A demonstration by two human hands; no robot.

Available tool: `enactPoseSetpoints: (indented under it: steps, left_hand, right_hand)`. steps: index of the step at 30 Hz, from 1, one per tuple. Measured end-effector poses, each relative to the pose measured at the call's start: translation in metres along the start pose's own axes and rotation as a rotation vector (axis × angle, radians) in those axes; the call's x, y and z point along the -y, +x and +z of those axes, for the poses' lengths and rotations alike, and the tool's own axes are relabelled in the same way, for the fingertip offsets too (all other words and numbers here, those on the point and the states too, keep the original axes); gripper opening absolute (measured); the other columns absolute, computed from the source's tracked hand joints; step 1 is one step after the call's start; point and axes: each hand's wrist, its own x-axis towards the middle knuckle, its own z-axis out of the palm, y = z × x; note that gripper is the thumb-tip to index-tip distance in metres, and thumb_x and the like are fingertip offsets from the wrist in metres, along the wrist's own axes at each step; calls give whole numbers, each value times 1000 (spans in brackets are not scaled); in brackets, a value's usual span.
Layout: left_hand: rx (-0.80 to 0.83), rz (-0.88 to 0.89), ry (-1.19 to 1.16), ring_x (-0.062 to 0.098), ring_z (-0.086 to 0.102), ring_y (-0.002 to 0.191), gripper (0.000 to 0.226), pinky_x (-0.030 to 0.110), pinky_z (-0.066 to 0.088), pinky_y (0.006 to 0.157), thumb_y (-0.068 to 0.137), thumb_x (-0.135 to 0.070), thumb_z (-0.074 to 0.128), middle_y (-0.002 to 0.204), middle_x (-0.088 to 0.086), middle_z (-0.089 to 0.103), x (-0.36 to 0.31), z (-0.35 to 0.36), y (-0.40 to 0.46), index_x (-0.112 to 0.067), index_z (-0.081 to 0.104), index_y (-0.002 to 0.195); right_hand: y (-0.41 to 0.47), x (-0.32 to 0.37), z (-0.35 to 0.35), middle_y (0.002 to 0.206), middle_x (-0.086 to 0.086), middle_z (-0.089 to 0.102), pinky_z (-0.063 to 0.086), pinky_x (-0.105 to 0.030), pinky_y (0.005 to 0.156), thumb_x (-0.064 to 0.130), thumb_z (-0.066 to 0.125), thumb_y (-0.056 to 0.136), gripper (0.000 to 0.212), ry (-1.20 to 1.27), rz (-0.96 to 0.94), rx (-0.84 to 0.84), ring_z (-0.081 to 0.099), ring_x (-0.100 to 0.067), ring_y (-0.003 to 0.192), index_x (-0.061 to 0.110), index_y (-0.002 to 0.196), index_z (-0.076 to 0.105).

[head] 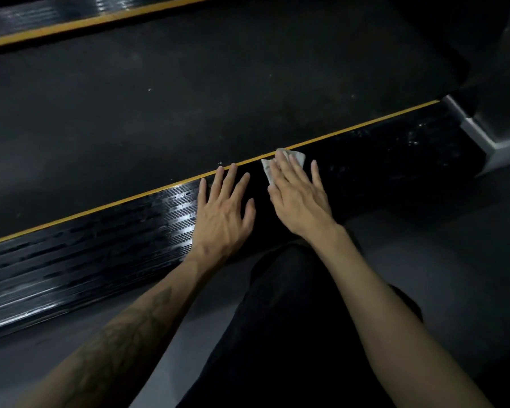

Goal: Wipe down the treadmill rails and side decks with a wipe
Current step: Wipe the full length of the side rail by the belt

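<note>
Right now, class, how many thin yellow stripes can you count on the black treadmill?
2. One thin yellow stripe borders the near ribbed side deck, by both hands; the other yellow stripe runs along the far deck, top left. None seems hidden.

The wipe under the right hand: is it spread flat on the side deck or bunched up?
Flat, or nearly so: the wipe lies pressed on the side deck beneath the right hand's straight fingers. Only its edges show.

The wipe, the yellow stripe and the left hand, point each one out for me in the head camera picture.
wipe (297, 156): head view, white corner showing past the right hand's fingertips.
yellow stripe (365, 122): head view, bare stretch along the near side deck's inner edge.
left hand (222, 214): head view, back of the hand, flat on the deck.
</note>
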Motion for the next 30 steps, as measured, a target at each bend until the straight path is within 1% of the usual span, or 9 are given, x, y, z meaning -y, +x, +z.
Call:
enactPoseSetpoints:
  steps: [3, 7, 11, 15, 19, 22, 26, 28, 30]
  left_hand:
    - [0, 10, 19, 24, 7, 159, 63, 54, 7, 128, 103, -47, 29, 171, 5, 19, -1, 0, 0, -20, 36, 159]
    - [0, 17, 32, 26, 9, 159, 63, 56, 9, 127, 102, -46, 29, 170, 7, 22, -1, 1, 0, -19, 38, 159]
    - [9, 19, 47, 27, 10, 159, 63, 56, 9, 127, 102, -45, 28, 169, 9, 24, -1, 2, 1, -18, 39, 157]
    - [-3, 2, 41, 28, 12, 159, 62, 56, 9, 127, 102, -45, 29, 168, 9, 27, -3, 3, 1, -17, 42, 156]
    - [-10, -23, 30, 30, 13, 158, 60, 56, 11, 127, 104, -44, 27, 168, 8, 27, -5, 4, 1, -19, 42, 156]
    - [-17, -55, 46, 29, 11, 159, 60, 56, 12, 127, 103, -42, 25, 169, 6, 25, -11, 6, 1, -20, 42, 156]
    - [-44, -132, 43, 27, 13, 159, 62, 55, 13, 127, 100, -42, 24, 168, 5, 27, -21, 8, 3, -19, 45, 154]
    - [-66, -139, 30, 28, 17, 158, 59, 56, 16, 126, 101, -42, 28, 167, 7, 31, -23, 8, 3, -19, 47, 152]
    - [-77, -136, 26, 29, 19, 157, 57, 58, 17, 125, 102, -42, 31, 166, 7, 32, -23, 10, 2, -19, 47, 152]
  right_hand:
    - [-14, 12, 8, 173, -5, 5, -3, -51, 127, 46, 5, 101, 72, 10, 30, -39, 3, -22, 160, 14, 164, 16]
    - [0, 19, 4, 173, 0, 3, -4, -50, 127, 37, 25, 109, 59, 19, -61, 8, -1, -20, 160, 19, 165, 15]
    - [17, 11, 0, 173, 4, -2, -8, -49, 127, 34, 24, 111, 58, -19, -37, 8, -5, -16, 159, 22, 166, 9]
    - [4, 17, 10, 173, -5, -4, -6, -49, 127, 35, 25, 108, 62, -32, 68, -47, -5, -21, 159, 14, 164, 7]
    - [7, 25, 11, 173, -5, 5, -4, -50, 127, 32, 33, 109, 61, 18, -65, -16, 0, -23, 160, 15, 165, 16]
    - [22, 10, 6, 173, 2, 5, -5, -51, 127, 32, 26, 109, 58, 1, -148, 2, -2, -18, 160, 21, 165, 16]
    - [16, -5, 8, 173, 1, 5, -5, -51, 128, 38, 7, 100, 68, 11, -36, -49, -1, -17, 159, 19, 165, 15]
    - [9, 1, 11, 173, -2, 4, -5, -52, 128, 39, 7, 100, 69, 9, -12, -48, -1, -21, 160, 17, 165, 13]
    - [9, 11, 13, 173, -2, 4, -5, -52, 128, 38, 14, 104, 64, 3, -67, -11, -1, -22, 160, 17, 165, 13]
